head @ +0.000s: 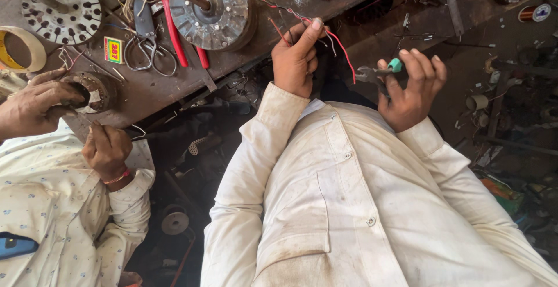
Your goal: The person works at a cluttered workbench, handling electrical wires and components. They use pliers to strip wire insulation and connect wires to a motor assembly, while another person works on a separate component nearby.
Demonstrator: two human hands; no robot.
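I am in a small motor-repair workshop. The dark, scuffed metal surface [244,60] before me carries a round grey finned motor rotor with a steel shaft [210,8] near its middle and a round slotted stator plate [61,8] at its far left corner. Red-handled pliers [174,31] and steel scissors [148,54] lie between them, a roll of pale tape [20,49] at the left edge. Beside me another person's hands [35,104] work on a wound copper coil [96,89]. Scrap parts litter the dark floor [500,107].

Soft daylight, sharp (dim floor)
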